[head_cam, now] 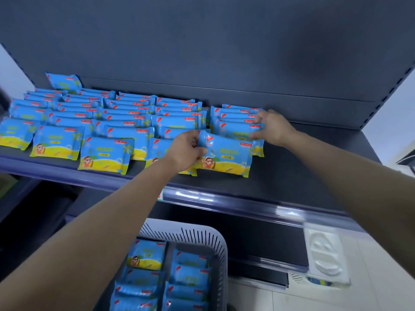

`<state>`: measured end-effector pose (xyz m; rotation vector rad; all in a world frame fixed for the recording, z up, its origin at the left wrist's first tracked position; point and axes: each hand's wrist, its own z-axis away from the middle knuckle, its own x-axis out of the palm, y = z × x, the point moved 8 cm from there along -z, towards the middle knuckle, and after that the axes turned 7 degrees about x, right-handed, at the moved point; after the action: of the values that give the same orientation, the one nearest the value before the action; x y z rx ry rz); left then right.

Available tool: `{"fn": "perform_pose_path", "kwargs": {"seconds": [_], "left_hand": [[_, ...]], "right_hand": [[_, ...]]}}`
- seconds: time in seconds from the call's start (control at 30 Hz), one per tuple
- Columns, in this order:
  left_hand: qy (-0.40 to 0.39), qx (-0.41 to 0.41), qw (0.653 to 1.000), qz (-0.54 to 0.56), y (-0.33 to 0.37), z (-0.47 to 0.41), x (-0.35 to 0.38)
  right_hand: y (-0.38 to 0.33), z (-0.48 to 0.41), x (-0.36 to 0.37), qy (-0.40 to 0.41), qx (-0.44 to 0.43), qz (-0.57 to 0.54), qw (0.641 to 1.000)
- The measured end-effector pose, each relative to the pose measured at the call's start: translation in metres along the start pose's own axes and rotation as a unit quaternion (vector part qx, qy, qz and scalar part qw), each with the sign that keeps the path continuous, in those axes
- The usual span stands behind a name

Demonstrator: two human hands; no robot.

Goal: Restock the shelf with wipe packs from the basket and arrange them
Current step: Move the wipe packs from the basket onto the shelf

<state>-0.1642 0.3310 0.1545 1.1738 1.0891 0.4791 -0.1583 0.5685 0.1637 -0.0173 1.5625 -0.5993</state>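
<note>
One dark blue metal shelf holds rows of glossy blue-and-yellow wipe packs, with more in the grey slotted basket below. The left hand grips the front pack by its end and the right hand pinches a rear pack. They are likely light, soft and slick, so the ends suit holding.

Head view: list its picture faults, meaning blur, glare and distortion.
Head view: the wide lens bows the shelf rail and tilts the right upright; glare streaks that rail; the white object lower right and the basket packs are smeared; the front pack in the left hand and the rear pack pinched by the right hand look sharper; lighting even, shadows faint.
</note>
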Motion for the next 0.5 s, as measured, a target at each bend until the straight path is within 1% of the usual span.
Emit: {"fn": "perform_pose_path", "kwargs": {"seconds": [0.13,0.27,0.37,0.43,0.5], "left_hand": [[0.014,-0.015,0.996,-0.092,-0.009,-0.014,0.013],[0.038,0.002,0.982,-0.183,-0.001,-0.018,0.021],[0.041,0.032,0.965,-0.258,0.009,-0.016,0.024],[0.032,0.063,0.948,-0.309,0.015,-0.011,0.026],[0.03,0.11,0.935,-0.335,0.021,-0.002,0.027]], "right_hand": [[0.006,0.012,-0.015,0.077,0.003,-0.019,0.997],[-0.002,0.039,-0.026,0.139,-0.001,-0.002,0.99],[-0.014,0.064,-0.031,0.176,-0.015,0.021,0.984],[-0.024,0.081,-0.03,0.179,-0.032,0.03,0.983],[-0.037,0.1,-0.026,0.18,-0.061,0.04,0.981]]}}
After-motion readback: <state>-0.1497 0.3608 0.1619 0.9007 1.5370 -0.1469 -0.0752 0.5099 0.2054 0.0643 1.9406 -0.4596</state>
